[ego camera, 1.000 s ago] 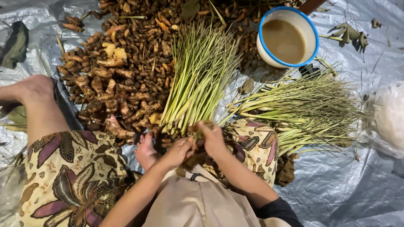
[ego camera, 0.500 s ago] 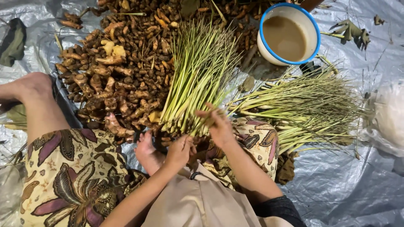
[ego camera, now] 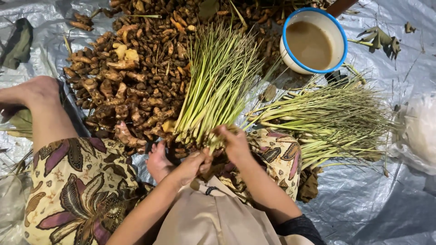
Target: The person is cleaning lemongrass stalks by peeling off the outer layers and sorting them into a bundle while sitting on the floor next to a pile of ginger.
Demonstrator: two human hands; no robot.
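Lemongrass stalks (ego camera: 218, 86) are gathered in a fan at the person's lap, their pale root ends held between both hands above the patterned skirt (ego camera: 77, 190). The left hand (ego camera: 193, 163) is closed around the butt ends from below, and the fingers of the right hand (ego camera: 234, 140) are curled over the same ends from the side. The green tips are spread outward over a heap of brown roots (ego camera: 118, 90). A second bundle of lemongrass (ego camera: 331, 118) is laid just beside, to the right, on the silver tarp (ego camera: 386, 204). Farther off, a white bowl with a blue rim (ego camera: 313, 41) is filled with cloudy liquid. If the grip is loosened, stalks could probably be scattered into the roots; a wide sweep might tip the bowl.
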